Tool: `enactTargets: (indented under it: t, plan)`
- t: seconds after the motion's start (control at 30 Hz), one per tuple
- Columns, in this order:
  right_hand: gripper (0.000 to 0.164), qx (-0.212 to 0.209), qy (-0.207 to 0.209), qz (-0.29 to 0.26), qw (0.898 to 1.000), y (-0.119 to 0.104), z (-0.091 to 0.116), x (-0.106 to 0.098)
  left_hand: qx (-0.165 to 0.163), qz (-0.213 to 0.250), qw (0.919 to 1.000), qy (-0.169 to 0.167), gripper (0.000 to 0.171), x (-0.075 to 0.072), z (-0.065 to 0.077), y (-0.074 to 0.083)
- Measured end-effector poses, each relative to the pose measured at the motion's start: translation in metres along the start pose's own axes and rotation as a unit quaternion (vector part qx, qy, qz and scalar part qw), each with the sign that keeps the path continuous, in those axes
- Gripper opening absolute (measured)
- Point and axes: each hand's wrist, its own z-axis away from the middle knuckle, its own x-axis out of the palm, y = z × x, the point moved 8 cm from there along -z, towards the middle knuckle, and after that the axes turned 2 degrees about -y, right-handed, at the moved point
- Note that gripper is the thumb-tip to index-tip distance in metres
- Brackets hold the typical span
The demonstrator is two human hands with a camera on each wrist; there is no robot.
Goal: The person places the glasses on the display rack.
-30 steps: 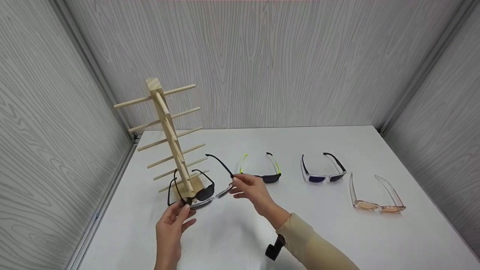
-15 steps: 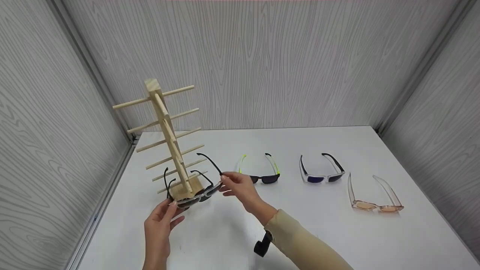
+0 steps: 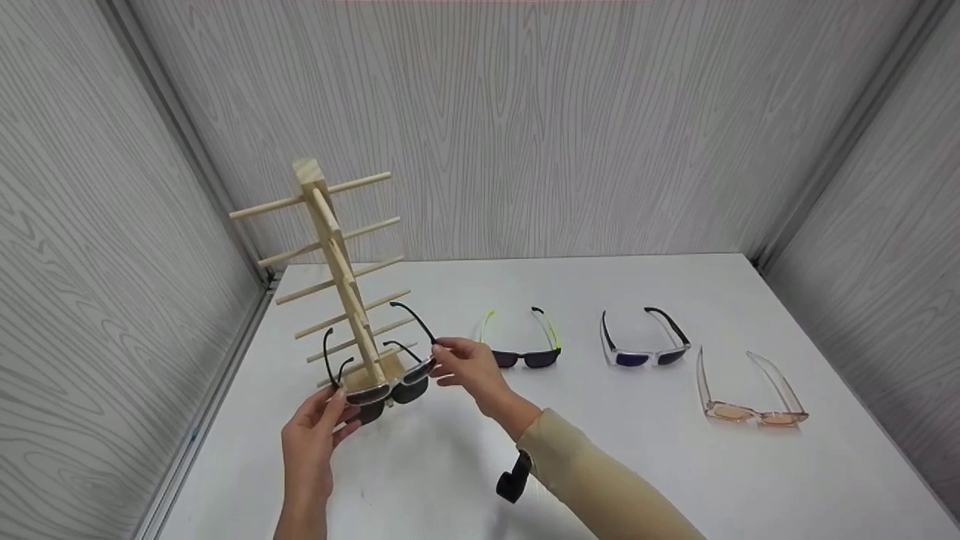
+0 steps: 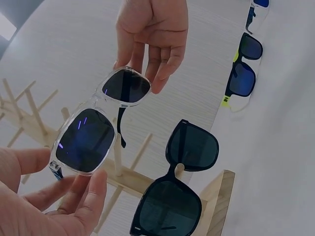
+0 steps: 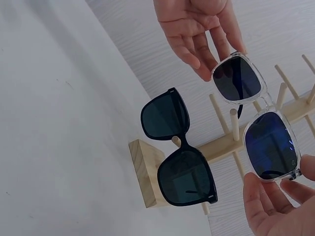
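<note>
Both hands hold a pair of sunglasses (image 3: 367,395) with a clear frame, dark lenses and black temples, in front of the lower part of a wooden glasses rack (image 3: 349,289). My left hand (image 3: 311,435) pinches the frame at its left hinge corner. At the opposite corner, the fingers of my right hand (image 3: 474,375) pinch it. The temples are unfolded and point toward the rack. Black sunglasses (image 4: 170,209) rest on the rack's lowest front peg, just below the held pair; in the head view they are partly hidden. The wrist views show bare pegs beside the clear frame.
To the right, on the white table (image 3: 450,487), lie black and yellow sunglasses (image 3: 538,359), clear-framed sunglasses with black temples (image 3: 670,356) and peach-tinted glasses (image 3: 776,418). Pegs stick out from both sides of the rack. Grey wood-grain panels (image 3: 525,127) enclose the table.
Both hands have moved left with the clear-framed sunglasses, bringing them in front of the rack's post. The lenses have turned to face the front more. The other glasses lie as before.
</note>
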Motion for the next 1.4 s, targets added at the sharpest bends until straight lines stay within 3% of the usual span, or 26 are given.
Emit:
enactTargets:
  t: [0.2, 0.53, 0.77, 1.27, 1.4]
  plan:
    - [0.041, -0.007, 0.002, 0.003, 1.0, -0.001, -0.009, 0.007, 0.012, 0.001, 0.9999, -0.004, 0.043, -0.005, -0.009, 0.004]
    - [0.038, 0.011, 0.022, 0.004, 1.0, 0.004, -0.023, 0.009, 0.02, 0.017, 0.9996, -0.011, 0.042, -0.004, -0.02, 0.003]
    - [0.037, 0.034, 0.03, 0.01, 0.999, 0.015, -0.025, 0.009, 0.012, 0.019, 0.9997, -0.012, 0.042, -0.007, -0.022, -0.006]
    - [0.037, 0.029, 0.02, 0.011, 0.999, 0.022, -0.03, 0.012, 0.001, 0.018, 0.9998, -0.011, 0.043, -0.01, -0.025, -0.014]
    - [0.035, 0.03, 0.022, 0.007, 0.999, 0.024, -0.031, 0.012, 0.02, 0.043, 0.9987, -0.019, 0.046, -0.01, -0.026, -0.016]
